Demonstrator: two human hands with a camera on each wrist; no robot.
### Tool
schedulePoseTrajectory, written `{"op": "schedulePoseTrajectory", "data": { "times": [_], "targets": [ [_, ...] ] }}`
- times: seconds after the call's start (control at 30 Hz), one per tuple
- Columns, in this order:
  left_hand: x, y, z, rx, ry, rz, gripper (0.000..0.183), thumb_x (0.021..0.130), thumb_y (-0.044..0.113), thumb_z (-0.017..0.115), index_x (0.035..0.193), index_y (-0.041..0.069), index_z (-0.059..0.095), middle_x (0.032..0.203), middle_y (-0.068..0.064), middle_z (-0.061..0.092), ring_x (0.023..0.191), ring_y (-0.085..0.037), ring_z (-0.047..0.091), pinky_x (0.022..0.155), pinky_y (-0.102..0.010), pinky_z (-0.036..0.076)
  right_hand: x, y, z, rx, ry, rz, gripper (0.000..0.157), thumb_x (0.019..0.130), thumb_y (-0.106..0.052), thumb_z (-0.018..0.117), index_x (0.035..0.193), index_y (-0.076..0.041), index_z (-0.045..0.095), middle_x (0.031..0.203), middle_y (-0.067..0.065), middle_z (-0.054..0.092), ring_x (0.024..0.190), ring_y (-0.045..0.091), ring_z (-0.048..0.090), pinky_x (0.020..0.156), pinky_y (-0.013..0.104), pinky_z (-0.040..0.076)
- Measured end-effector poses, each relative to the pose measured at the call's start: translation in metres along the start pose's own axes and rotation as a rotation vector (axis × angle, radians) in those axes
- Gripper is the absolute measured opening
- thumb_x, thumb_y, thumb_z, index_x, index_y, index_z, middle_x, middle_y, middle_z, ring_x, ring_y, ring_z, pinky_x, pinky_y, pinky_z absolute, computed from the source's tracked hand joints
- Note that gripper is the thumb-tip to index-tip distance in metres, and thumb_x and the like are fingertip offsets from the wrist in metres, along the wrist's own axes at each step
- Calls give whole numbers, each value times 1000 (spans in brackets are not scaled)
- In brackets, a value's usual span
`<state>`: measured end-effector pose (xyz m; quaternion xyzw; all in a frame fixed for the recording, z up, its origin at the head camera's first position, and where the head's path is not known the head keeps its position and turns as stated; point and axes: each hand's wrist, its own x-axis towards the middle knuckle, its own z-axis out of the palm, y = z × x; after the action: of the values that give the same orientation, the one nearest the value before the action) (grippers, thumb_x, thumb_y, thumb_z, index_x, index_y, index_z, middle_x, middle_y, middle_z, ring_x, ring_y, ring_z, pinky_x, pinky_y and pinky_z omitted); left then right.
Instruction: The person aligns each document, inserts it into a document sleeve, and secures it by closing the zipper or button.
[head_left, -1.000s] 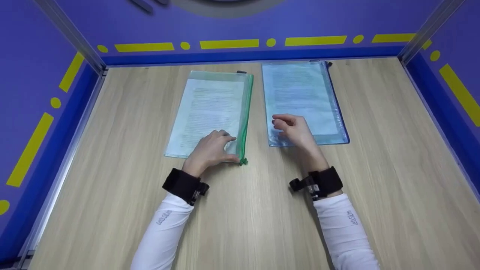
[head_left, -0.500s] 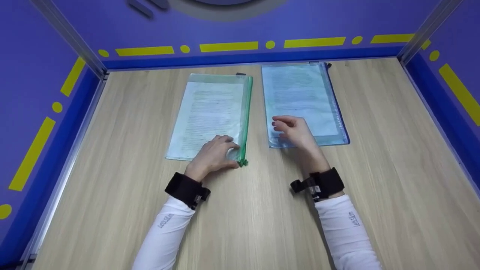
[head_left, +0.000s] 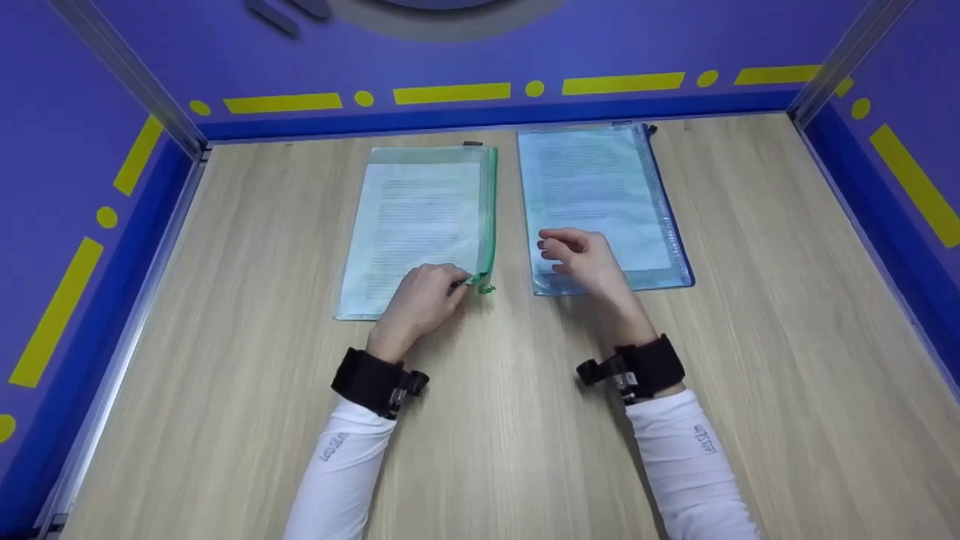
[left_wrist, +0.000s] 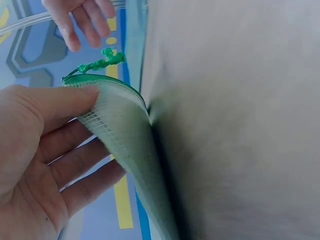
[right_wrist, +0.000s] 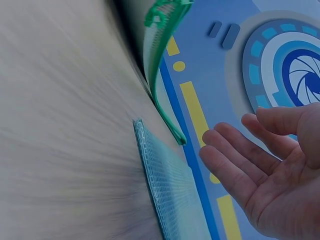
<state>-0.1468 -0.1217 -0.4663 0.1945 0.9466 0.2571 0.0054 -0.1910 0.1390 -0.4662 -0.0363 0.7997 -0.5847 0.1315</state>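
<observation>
My left hand pinches the near right corner of the green-edged zipper document pouch. That corner is lifted and curls up off the table, as the left wrist view shows, with the thumb on one face and the fingers behind. A knotted green tag hangs at the corner. Printed paper shows through the pouch. My right hand hovers above the near left part of a blue-edged zipper pouch, fingers loosely bent and holding nothing. The blue pouch lies flat, printed paper inside it.
The wooden table carries both pouches side by side, towards its back edge. Blue panels with yellow marks stand along the back and both sides. Each wrist bears a black strap with a small camera.
My left hand has closed on the green pouch's near corner and raised it, so the green tag has moved away from me. My right hand stays in place.
</observation>
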Motion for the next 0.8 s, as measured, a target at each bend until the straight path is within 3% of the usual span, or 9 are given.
{"op": "schedulePoseTrajectory", "data": {
  "times": [0.2,0.37,0.57,0.8],
  "targets": [
    [2,7,-8,-76,169,-14,16,94,10,66,105,5,77,100,-10,78,87,-22,73,77,-36,58,-2,-1,4,36,-42,-24,46,100,-28,59,137,-1,57,134,20,62,121,30,61,104,47,51],
    [4,12,-11,-131,259,-14,17,94,10,66,107,5,76,102,-9,78,94,-22,74,82,-36,59,-5,-5,7,46,-78,-74,50,99,-34,61,138,-3,57,137,20,60,123,29,61,103,44,52],
    [6,14,-14,-129,323,45,16,93,8,68,106,6,76,97,-9,77,89,-22,74,78,-36,59,-9,-11,15,45,-92,-142,46,97,-33,64,133,-4,61,135,20,62,122,27,63,99,35,54],
    [5,12,-15,-135,335,95,16,93,9,67,106,6,77,95,-9,77,88,-22,74,76,-36,59,-9,-10,38,-12,-60,-249,37,94,-28,69,123,-5,69,120,14,72,109,24,69,93,37,56]
  ]
}}
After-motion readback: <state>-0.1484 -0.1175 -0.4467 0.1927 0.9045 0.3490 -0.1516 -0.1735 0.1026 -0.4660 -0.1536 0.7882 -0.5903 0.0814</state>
